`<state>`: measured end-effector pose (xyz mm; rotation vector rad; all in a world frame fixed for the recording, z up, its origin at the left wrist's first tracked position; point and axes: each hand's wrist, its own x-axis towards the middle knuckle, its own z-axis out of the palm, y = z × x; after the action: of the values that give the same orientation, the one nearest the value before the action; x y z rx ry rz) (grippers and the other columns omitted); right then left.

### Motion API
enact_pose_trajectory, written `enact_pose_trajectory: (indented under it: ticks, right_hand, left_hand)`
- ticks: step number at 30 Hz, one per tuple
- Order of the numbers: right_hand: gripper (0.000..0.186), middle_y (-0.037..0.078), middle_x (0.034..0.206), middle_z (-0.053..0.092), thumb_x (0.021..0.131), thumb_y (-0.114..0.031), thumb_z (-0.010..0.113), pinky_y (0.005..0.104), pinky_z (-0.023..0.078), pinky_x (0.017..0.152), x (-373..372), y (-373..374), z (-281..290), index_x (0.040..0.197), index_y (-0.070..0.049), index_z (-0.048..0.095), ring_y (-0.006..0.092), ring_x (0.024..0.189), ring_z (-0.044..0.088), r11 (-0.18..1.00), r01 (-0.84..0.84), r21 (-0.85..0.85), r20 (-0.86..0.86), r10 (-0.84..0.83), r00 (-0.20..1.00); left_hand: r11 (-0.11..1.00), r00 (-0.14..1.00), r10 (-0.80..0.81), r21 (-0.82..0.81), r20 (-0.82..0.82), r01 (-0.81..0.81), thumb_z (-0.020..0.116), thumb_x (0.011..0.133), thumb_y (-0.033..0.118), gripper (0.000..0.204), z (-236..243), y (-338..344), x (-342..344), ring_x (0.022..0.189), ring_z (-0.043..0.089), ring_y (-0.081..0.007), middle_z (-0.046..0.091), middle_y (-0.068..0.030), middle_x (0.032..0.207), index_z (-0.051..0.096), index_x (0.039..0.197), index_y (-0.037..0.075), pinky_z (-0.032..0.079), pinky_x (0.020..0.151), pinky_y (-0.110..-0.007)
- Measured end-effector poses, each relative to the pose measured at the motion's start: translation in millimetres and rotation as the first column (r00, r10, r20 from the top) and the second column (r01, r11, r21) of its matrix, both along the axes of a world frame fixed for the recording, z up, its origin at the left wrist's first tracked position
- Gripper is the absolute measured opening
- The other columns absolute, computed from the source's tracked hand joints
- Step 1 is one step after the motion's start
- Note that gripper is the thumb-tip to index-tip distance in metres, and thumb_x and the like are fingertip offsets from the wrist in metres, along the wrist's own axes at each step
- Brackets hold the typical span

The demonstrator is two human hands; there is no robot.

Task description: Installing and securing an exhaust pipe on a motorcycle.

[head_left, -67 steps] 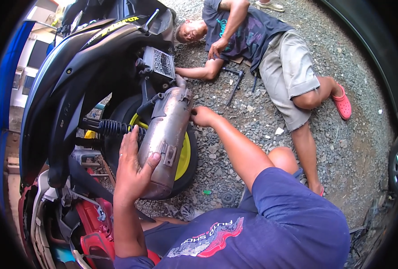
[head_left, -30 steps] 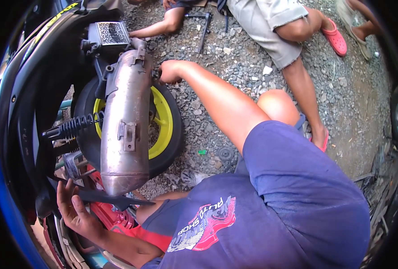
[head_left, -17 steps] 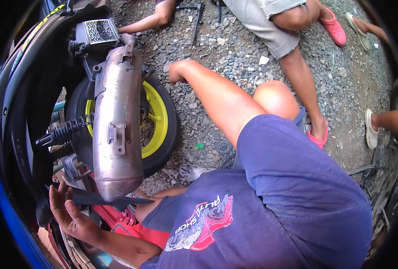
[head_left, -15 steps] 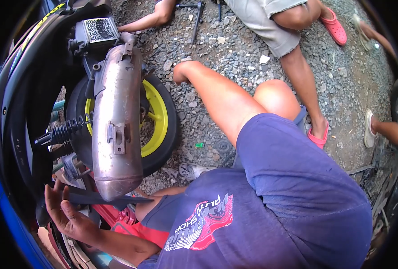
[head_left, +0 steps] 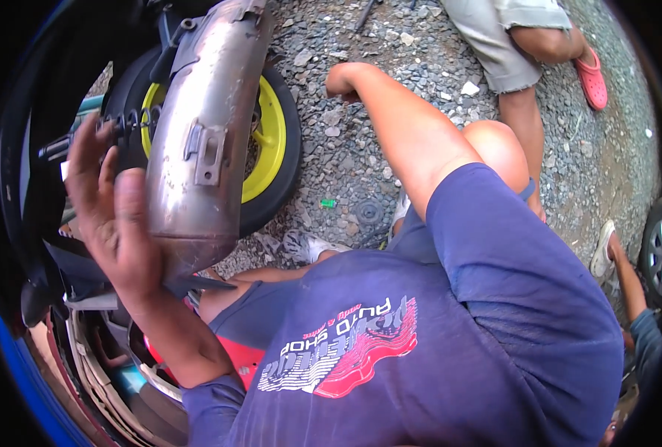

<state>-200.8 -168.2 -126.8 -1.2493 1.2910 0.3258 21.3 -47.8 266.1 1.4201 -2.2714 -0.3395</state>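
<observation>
My left hand (head_left: pixel 115 223) is raised beside the lower end of a metal exhaust muffler (head_left: pixel 197 141), fingers apart and nothing in them. It overlaps the muffler's left edge; whether it touches cannot be told. Behind the muffler stands a wheel with a yellow rim (head_left: pixel 271 141) and black tire. A shock absorber spring (head_left: pixel 130 119) is partly covered by my left fingers. My right hand (head_left: pixel 342 80) hangs bent at the wrist over the gravel, its fingers mostly hidden. My right forearm passes beside my raised knee (head_left: pixel 498 156).
Grey gravel (head_left: pixel 331 160) covers the ground, with a small green piece (head_left: pixel 328 203) on it. Another person's leg in grey shorts (head_left: pixel 487 45) and a pink clog (head_left: pixel 591 78) are at the upper right. A car wheel (head_left: pixel 656 249) shows at the right edge.
My left hand has risen from below the muffler's end to beside its lower left side. The view has shifted, leaving the muffler's top and the finned box out of frame.
</observation>
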Motion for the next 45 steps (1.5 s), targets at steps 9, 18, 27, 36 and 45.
enact_pose_trajectory:
  ticks: [9,18,27,36,45]
  right_hand:
    - [0.04,0.013,0.101,0.078,0.102,-0.04,0.073,0.0454,0.06,0.08,-1.1,10.5,-7.6,0.112,-0.001,0.077,0.0267,0.084,0.074,0.994,0.085,-0.067,-0.029,-0.087,0.996]
    - [0.036,0.016,0.101,0.082,0.1,-0.035,0.071,0.0469,0.062,0.078,-0.8,16.1,-32.7,0.104,0.0,0.081,0.0279,0.081,0.077,0.989,-0.032,-0.144,-0.055,0.025,0.998]
    - [0.04,0.017,0.102,0.082,0.099,-0.038,0.073,0.0476,0.061,0.082,-2.3,18.7,-16.9,0.106,0.0,0.082,0.0299,0.085,0.077,0.983,-0.014,-0.186,-0.034,0.008,0.999]
    - [0.036,0.018,0.103,0.082,0.098,-0.032,0.068,0.0488,0.06,0.086,-13.7,25.1,-22.2,0.098,0.0,0.083,0.0311,0.09,0.078,0.977,-0.041,-0.209,-0.038,0.034,0.999]
    - [0.035,0.019,0.127,0.075,0.093,-0.023,0.067,0.0477,0.057,0.1,-13.4,22.1,-24.7,0.118,-0.003,0.081,0.0329,0.116,0.073,0.984,-0.061,-0.168,-0.056,0.052,0.997]
  left_hand:
    - [0.996,0.997,0.061,0.062,-0.037,-0.059,0.07,0.102,0.03,0.058,-1.4,4.0,-0.8,0.144,0.057,-0.0333,0.064,-0.0215,0.15,0.061,0.151,0.002,0.036,0.125,-0.052]
    - [0.977,0.983,-0.018,-0.213,-0.182,-0.022,0.065,0.106,0.004,0.039,23.6,31.5,5.9,0.122,0.07,-0.0287,0.072,-0.0228,0.13,0.062,0.142,-0.011,0.053,0.109,-0.04]
    - [0.951,0.995,0.001,-0.308,-0.096,-0.031,0.053,0.112,-0.002,0.031,54.5,64.4,22.7,0.097,0.068,-0.0215,0.072,-0.0166,0.096,0.06,0.141,-0.011,0.055,0.098,-0.039]
    - [0.94,0.99,-0.034,-0.341,-0.138,-0.015,0.048,0.114,0.002,0.032,63.6,59.4,26.5,0.091,0.064,-0.0209,0.067,-0.0144,0.091,0.06,0.141,-0.011,0.053,0.1,-0.041]
    - [0.952,0.994,0.015,-0.303,-0.106,-0.046,0.049,0.115,0.005,0.034,60.2,59.6,22.8,0.092,0.064,-0.0192,0.068,-0.0113,0.093,0.057,0.144,-0.011,0.053,0.1,-0.041]
